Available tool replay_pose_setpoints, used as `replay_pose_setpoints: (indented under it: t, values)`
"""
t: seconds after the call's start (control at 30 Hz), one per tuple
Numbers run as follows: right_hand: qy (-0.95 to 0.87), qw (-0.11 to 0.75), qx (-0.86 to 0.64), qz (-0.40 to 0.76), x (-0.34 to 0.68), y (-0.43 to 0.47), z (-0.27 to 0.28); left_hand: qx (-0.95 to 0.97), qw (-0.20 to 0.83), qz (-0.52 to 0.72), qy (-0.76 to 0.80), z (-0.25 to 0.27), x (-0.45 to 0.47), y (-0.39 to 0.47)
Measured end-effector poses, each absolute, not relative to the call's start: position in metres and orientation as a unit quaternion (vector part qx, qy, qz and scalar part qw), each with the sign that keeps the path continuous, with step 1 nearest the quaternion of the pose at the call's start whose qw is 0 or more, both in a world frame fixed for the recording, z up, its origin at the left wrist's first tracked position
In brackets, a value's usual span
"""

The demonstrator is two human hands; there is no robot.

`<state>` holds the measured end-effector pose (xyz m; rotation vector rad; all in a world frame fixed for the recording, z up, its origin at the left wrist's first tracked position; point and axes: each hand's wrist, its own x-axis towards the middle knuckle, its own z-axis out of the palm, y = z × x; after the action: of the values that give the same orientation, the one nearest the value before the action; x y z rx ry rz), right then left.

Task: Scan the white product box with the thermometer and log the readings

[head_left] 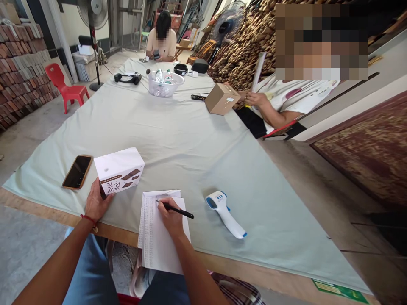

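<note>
My right hand (171, 217) is closed around a black pen (180, 210), its tip at the upper part of a white paper pad (165, 250). Rows of small handwriting run down the pad's left side, and its lower end hangs over the table edge. My left hand (98, 201) grips the lower left corner of a white box (120, 167) with brown print, which is tilted on the cloth. Left of the box lies a smartphone (78, 171) with a dark screen. A white and blue infrared thermometer (226, 214) rests to the right of the pad.
A pale green cloth (152, 127) covers the long table. Farther back stand a plastic basket (165, 87) with bottles, a headset (127, 79) and a cardboard box (221, 99). One person (280, 101) sits at the right, another (162, 40) at the far end. A red chair (67, 87) stands left.
</note>
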<state>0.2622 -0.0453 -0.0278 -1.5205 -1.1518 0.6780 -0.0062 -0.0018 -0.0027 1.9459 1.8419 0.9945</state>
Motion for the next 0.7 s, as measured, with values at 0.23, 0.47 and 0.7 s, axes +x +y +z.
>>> replay_pose_setpoints:
  t: [0.23, 0.47, 0.7]
  values:
    - [-0.484, 0.532, -0.632, 0.289, 0.2623, -0.0455, -0.0252, 0.672, 0.14, 0.344, 0.641, -0.0037, -0.0059, -0.0014]
    - [-0.479, 0.535, -0.633, 0.29, 0.2633, -0.0446, -0.0284, 0.675, 0.137, 0.344, 0.638, -0.0022, -0.0058, -0.0017]
    - [-0.476, 0.534, -0.637, 0.288, 0.262, -0.0445, -0.0267, 0.674, 0.139, 0.344, 0.638, -0.0003, -0.005, -0.0021]
